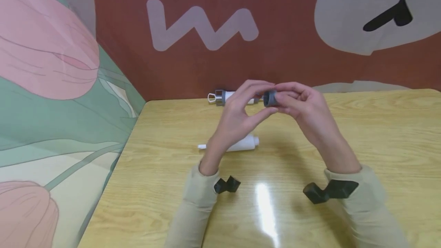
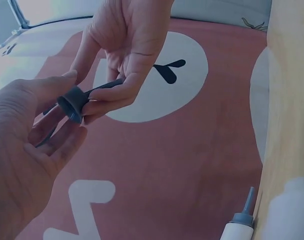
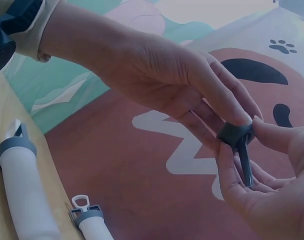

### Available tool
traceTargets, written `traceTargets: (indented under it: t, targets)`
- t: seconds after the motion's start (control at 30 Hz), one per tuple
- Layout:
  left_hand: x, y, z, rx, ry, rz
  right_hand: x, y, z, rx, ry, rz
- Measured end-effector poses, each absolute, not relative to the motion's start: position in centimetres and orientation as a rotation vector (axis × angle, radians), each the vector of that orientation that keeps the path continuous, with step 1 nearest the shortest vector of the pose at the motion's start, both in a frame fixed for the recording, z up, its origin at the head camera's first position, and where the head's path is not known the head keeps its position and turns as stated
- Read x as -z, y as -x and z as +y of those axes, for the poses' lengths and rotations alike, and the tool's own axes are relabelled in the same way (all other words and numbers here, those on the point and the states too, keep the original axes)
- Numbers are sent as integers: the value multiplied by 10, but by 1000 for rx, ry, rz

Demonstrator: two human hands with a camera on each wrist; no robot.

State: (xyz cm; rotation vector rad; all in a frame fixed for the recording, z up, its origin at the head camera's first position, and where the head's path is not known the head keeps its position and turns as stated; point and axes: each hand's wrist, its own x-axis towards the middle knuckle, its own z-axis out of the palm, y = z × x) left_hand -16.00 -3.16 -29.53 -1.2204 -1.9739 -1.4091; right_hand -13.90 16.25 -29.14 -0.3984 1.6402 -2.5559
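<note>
A small grey nozzle cap [image 1: 270,98] is held up above the table between both hands. Its flared open end shows in the left wrist view, and its thin spout [image 3: 245,165] points into the right palm in the right wrist view. The left hand [image 1: 237,114] pinches the cap's rim end between thumb and fingertips. From the other side, the right hand [image 1: 308,106] grips cap and spout with thumb and fingers. Below the left hand lies a white bottle [image 1: 242,144] on its side, its neck bare at the right end, with a grey collar [image 3: 16,147] at the other.
Along the table's back edge lies a second white bottle [image 1: 231,97], with a grey nozzle [image 2: 243,218] at one end and a white loop [image 3: 80,201] at the other. A printed wall hanging [image 1: 206,68] rises right behind the wooden table [image 1: 165,125].
</note>
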Motion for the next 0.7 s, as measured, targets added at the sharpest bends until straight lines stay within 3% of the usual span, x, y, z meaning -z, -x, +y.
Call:
traceTargets:
  t: [0.7]
  targets:
    - [302, 165, -34, 1397, 1168, -2061, 298, 144, 162, 2516, 371, 1711]
